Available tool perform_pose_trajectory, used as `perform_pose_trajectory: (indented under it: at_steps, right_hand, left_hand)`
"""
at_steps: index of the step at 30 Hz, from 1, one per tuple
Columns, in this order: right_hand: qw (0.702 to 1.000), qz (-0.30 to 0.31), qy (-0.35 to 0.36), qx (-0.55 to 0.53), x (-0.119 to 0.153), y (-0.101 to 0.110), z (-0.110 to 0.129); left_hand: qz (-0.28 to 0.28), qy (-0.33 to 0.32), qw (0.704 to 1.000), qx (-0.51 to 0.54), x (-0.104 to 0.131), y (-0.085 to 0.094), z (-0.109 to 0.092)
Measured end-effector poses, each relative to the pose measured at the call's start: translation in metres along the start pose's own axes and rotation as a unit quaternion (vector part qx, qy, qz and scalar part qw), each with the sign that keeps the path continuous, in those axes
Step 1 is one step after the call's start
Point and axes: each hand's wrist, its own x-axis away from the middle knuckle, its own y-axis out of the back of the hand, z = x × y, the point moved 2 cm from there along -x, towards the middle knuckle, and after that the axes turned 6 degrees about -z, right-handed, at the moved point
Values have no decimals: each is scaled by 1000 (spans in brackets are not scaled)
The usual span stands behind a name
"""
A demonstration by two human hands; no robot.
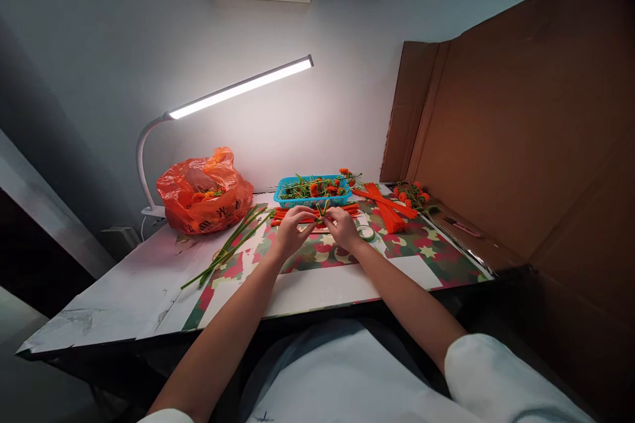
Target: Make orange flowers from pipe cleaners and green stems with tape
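Over the middle of the table, my left hand [294,231] and my right hand [340,227] meet with their fingertips pinched together. Between them is a small green stem-like piece [322,209] with short ends spreading upward; its exact kind is too small to make out. Just behind the hands lies a row of red-orange pipe cleaners [284,215], partly covered by my fingers. A roll of green tape [366,232] rests beside my right hand. Farther back stands a blue basket [288,202] holding orange flowers with green stems.
Long green stems [225,252] lie to the left, by an orange plastic bag [208,211] with orange flowers inside. More orange pipe cleaners [389,208] and orange flowers [411,195] are at right. A lit lamp [243,87] arches overhead; a cardboard sheet [516,106] walls the right side.
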Motion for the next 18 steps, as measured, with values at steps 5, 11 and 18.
perform_pose_trajectory:
  at_steps: [5,11,18]
  right_hand:
    - [999,21,7,-27,0,-3,-1]
    - [996,52,59,49,1,0,8]
    - [998,44,43,2,1,0,11]
  left_hand:
    - [8,-65,994,-88,0,0,-4]
    - [16,151,987,48,-1,-5,11]
    - [75,339,906,241,3,-9,21]
